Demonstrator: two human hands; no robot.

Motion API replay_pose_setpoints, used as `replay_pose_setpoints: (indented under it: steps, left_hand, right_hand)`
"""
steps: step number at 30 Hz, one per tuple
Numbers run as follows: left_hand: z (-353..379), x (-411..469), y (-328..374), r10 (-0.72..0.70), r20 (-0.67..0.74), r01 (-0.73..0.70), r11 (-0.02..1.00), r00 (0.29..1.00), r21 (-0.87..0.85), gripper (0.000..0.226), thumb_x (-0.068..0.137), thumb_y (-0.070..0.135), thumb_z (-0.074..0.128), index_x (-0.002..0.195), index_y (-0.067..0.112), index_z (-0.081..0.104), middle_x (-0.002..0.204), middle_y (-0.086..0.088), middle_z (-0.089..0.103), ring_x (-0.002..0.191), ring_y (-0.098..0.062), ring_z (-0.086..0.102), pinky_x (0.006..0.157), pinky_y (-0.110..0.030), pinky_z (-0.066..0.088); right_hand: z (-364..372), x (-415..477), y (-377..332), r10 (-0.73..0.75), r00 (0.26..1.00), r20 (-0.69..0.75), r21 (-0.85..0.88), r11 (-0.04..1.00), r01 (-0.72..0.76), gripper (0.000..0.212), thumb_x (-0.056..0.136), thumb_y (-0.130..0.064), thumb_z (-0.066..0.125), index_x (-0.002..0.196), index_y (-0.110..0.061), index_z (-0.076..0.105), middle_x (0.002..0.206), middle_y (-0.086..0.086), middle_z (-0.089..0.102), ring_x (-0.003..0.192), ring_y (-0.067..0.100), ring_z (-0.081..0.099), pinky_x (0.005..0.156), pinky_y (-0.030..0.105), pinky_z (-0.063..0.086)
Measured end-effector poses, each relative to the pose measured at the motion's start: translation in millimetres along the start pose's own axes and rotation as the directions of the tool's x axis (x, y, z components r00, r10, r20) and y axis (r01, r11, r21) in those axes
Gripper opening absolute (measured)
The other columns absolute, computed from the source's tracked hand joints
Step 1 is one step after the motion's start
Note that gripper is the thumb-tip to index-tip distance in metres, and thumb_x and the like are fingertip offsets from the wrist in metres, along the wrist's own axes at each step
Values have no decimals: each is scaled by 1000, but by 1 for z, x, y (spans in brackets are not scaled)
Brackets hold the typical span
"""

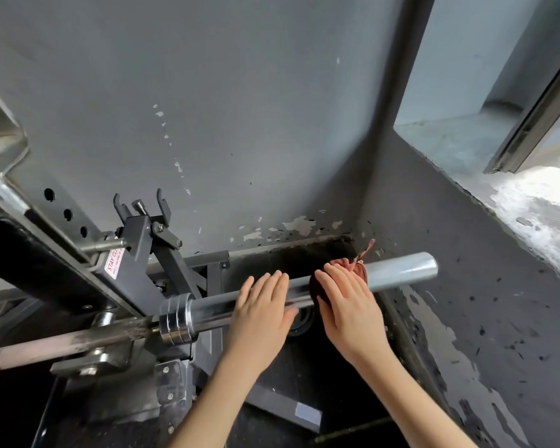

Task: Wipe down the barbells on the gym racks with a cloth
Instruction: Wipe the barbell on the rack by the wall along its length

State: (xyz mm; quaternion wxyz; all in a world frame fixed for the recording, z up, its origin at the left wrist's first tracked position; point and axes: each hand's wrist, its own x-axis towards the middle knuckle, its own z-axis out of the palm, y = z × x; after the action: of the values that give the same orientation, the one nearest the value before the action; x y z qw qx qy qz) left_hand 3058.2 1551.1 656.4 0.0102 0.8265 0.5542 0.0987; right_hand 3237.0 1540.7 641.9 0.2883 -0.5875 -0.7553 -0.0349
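Note:
A steel barbell [401, 271] lies across the rack, its bare sleeve running from a ribbed collar [175, 318] to a free end at the right. A dark red cloth [358, 270] is wrapped around the sleeve. My right hand [346, 305] presses on the cloth, fingers stretched over the bar. To the left of the cloth, my left hand [261, 305] rests on the sleeve with fingers over the top and thumb beneath. The rusty shaft [62, 344] continues left of the collar.
A black rack upright [62, 227] with pin holes, a J-hook [143, 227] and a red-lettered warning sticker [114, 263] stands at the left. A grey wall with peeling paint is behind. A window ledge [466, 147] is at the right. Speckled dark floor lies below.

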Motion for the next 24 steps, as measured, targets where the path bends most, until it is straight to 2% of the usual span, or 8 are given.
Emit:
replay_pose_setpoints:
  steps: [3, 5, 8, 11, 13, 17, 19, 24]
  left_hand:
    - [5, 0, 3, -37, -43, 38, 999, 998, 30, 58, 86, 38, 65, 136, 10, 53, 137, -4, 57, 125, -20, 54, 111, -38, 25]
    - [12, 1, 1, -39, -89, 42, 998, 995, 39, 61, 73, 34, 80, 126, 9, 62, 123, -4, 65, 112, -21, 63, 105, -40, 36]
    - [12, 4, 3, -45, -123, 50, 998, 991, 34, 61, 68, 33, 85, 121, 10, 64, 117, -2, 68, 106, -20, 65, 101, -42, 43]
    - [9, 7, 4, -62, -109, 63, 998, 992, 12, 60, 66, 33, 87, 119, 12, 66, 114, 0, 69, 104, -19, 66, 98, -42, 46]
    - [8, 7, 4, -65, -115, 66, 998, 991, -3, 59, 68, 32, 86, 119, 12, 66, 115, 1, 68, 104, -19, 65, 98, -42, 46]
    - [5, 7, 5, -60, -105, 57, 998, 993, -35, 54, 82, 33, 74, 130, 14, 58, 128, 2, 62, 118, -19, 57, 109, -40, 35]
    - [6, 7, 5, -67, -97, 63, 997, 993, -48, 53, 86, 33, 69, 134, 15, 55, 132, 3, 58, 122, -18, 54, 112, -39, 31]
    - [13, 9, 0, -35, -174, 31, 999, 984, -28, 58, 62, 29, 90, 113, 12, 69, 110, 1, 70, 98, -20, 68, 92, -41, 50]
  right_hand:
    - [-11, -3, 34, 99, 995, -23, -49, 994, -100, 38, 94, -25, 45, 123, -7, 61, 131, 11, 57, 127, 30, 50, 116, 43, 28]
    - [-7, -3, 31, 248, 963, -100, 2, 968, -249, 36, 91, -19, 49, 122, -5, 61, 130, 13, 58, 127, 32, 49, 114, 43, 30]
    - [3, -1, 4, 313, 940, -131, 115, 947, -300, 33, 88, -7, 55, 120, -2, 62, 129, 14, 58, 128, 33, 47, 112, 46, 33]
    - [-3, -11, 11, 92, 996, -19, 56, 994, -91, 39, 89, -8, 63, 128, -6, 59, 136, 11, 55, 133, 29, 45, 113, 46, 34]
    - [-15, -9, 37, 55, 998, 9, 8, 998, -55, 34, 92, -16, 56, 125, -8, 60, 133, 8, 57, 129, 28, 48, 112, 45, 35]
    - [-20, 9, 59, 323, 940, -110, 40, 947, -320, 36, 87, -22, 45, 113, -6, 64, 120, 8, 63, 118, 32, 53, 109, 45, 35]
    - [-12, 11, 40, 379, 915, -140, 90, 925, -369, 35, 87, -20, 46, 112, -4, 65, 118, 10, 62, 118, 33, 52, 108, 47, 36]
    - [-25, -2, 56, 165, 986, -22, -17, 986, -166, 41, 92, -35, 49, 123, -12, 62, 125, 4, 61, 123, 25, 51, 107, 38, 36]
